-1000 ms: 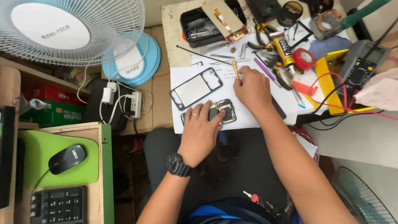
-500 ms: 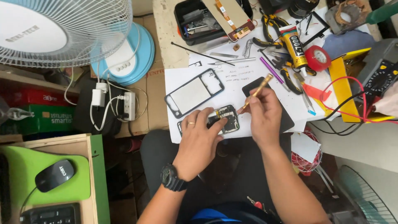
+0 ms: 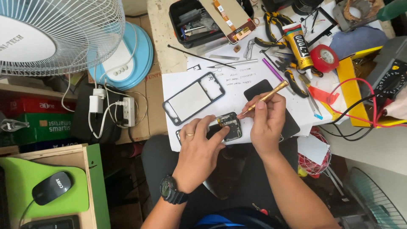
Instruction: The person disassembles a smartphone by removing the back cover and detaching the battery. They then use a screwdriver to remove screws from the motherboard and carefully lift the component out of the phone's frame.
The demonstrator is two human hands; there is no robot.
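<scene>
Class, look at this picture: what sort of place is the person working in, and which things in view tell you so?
Most likely a small phone-repair bench. The left hand steadies an opened phone while the right hand holds a gold screwdriver; a bare phone frame, a glue tube and a multimeter lie around.

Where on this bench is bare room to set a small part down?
Bare white paper lies between the phone frame and the black panel. A tan strip of benchtop is left of the black tray. The right, around the glue tube, is crowded.
</scene>
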